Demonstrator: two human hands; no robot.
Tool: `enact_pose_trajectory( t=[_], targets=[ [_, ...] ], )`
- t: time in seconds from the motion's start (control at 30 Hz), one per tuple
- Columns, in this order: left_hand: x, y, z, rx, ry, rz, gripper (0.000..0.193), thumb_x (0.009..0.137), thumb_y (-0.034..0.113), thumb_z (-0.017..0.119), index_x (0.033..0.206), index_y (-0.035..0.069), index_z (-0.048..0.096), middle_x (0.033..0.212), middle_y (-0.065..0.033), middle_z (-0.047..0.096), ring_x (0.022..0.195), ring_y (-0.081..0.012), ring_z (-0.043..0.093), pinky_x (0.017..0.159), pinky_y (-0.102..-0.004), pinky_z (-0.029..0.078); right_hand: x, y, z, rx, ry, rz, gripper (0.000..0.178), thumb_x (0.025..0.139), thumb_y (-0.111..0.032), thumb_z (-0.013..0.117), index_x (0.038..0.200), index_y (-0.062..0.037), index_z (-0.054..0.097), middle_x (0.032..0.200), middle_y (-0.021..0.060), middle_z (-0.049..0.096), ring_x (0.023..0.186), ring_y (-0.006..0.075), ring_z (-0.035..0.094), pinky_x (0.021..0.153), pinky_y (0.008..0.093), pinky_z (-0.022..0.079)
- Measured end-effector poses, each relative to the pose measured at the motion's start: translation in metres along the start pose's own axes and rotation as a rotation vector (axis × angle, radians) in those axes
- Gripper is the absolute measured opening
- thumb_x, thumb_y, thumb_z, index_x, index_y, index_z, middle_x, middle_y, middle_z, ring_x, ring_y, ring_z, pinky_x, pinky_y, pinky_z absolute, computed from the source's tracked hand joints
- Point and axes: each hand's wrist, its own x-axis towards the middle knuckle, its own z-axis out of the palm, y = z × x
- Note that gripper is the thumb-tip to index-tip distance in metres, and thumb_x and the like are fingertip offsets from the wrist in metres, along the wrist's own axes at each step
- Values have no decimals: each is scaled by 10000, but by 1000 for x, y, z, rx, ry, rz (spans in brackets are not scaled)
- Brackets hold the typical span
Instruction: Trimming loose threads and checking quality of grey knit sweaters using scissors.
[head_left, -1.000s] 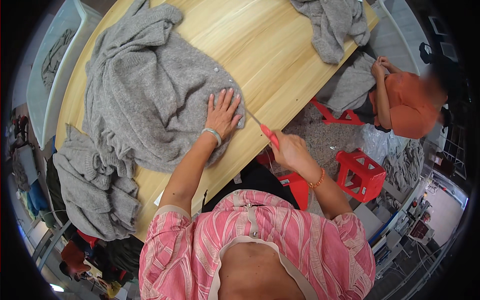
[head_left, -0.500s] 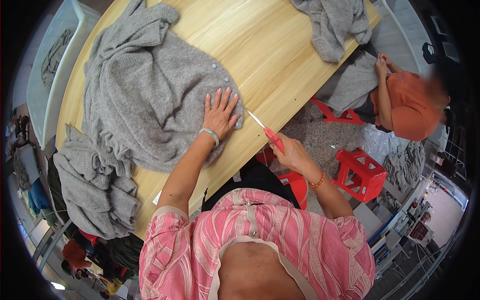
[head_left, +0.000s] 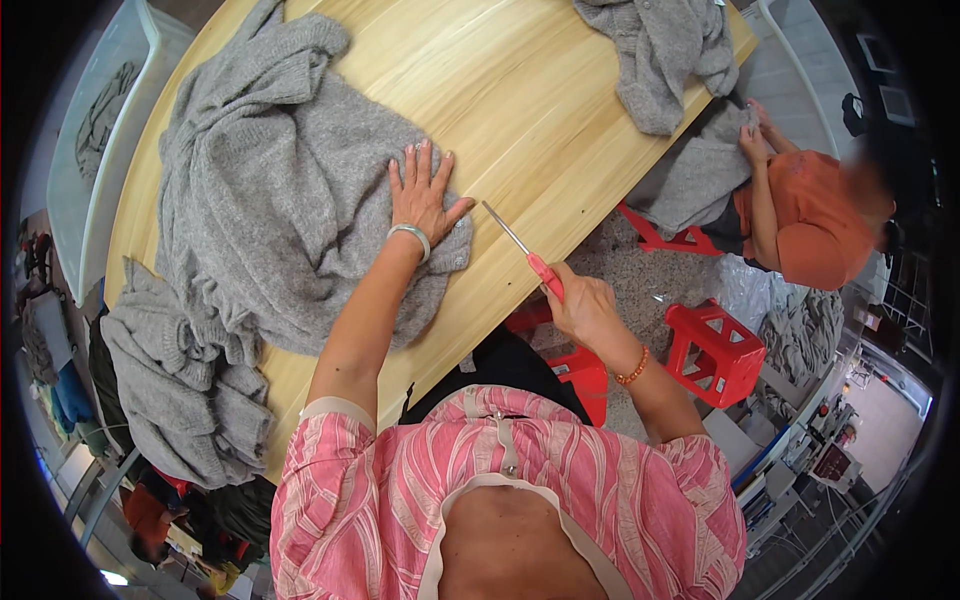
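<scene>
A grey, fuzzy knitted garment (head_left: 290, 190) lies in loose folds on the left part of a pale wood-grain table (head_left: 480, 110). The person's left hand (head_left: 423, 203) rests on its right edge, palm down, fingers spread, holding nothing. The right hand (head_left: 588, 308) has its fingers wrapped around the handle of a red-handled tool with a slim metal shaft (head_left: 543, 272); its tip is just beside the left thumb, apart from the cloth. A second grey knitted garment (head_left: 185, 400) drapes over the near-left table edge. Farther right, a co-worker in an orange top (head_left: 825, 220) holds grey cloth (head_left: 695, 170) near a red plastic stool (head_left: 740, 365).
</scene>
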Motion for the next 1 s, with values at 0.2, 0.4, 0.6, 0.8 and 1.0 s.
enact_pose_trajectory(
  t=[0.2, 0.4, 0.6, 0.8, 1.0],
  targets=[
    [4, 1, 5, -1, -47, 18, 742, 818, 562, 559, 1442, 225, 345, 1535, -182, 170, 1420, -383, 118, 1126, -557, 59, 61, -24, -6, -75, 30, -101, 212, 855, -239, 589, 918, -36, 575, 700, 211, 623, 710, 417, 622, 647, 503, 486],
    [9, 0, 4, -22, -14, 16, 709, 836, 570, 532, 1435, 230, 365, 1538, -182, 163, 1422, -380, 110, 1119, -574, 47, 31, 1, -15, -138, -166, -96, 265, 854, -294, 609, 934, -43, 590, 758, 211, 641, 757, 413, 628, 676, 506, 484],
    [5, 0, 3, 12, -31, 19, 692, 850, 581, 510, 1434, 238, 368, 1542, -159, 170, 1427, -368, 104, 1111, -593, 41, -3, -10, -7, -64, -221, -24, 297, 849, -314, 617, 963, -40, 593, 783, 228, 641, 777, 429, 621, 689, 516, 483],
    [-1, 4, 3, 0, -36, 1, 670, 864, 568, 499, 1435, 243, 367, 1549, -128, 173, 1433, -344, 100, 1113, -592, 34, 0, -11, 0, -45, -140, -34, 301, 856, -317, 611, 995, -50, 590, 786, 230, 640, 780, 436, 617, 697, 514, 482],
    [-11, -10, 1, 7, 17, -15, 662, 866, 556, 502, 1432, 240, 370, 1549, -125, 174, 1434, -342, 95, 1113, -594, 26, -55, -17, 19, -81, -224, -23, 286, 868, -312, 601, 991, -54, 579, 787, 231, 635, 775, 431, 617, 683, 515, 479]
  ],
)
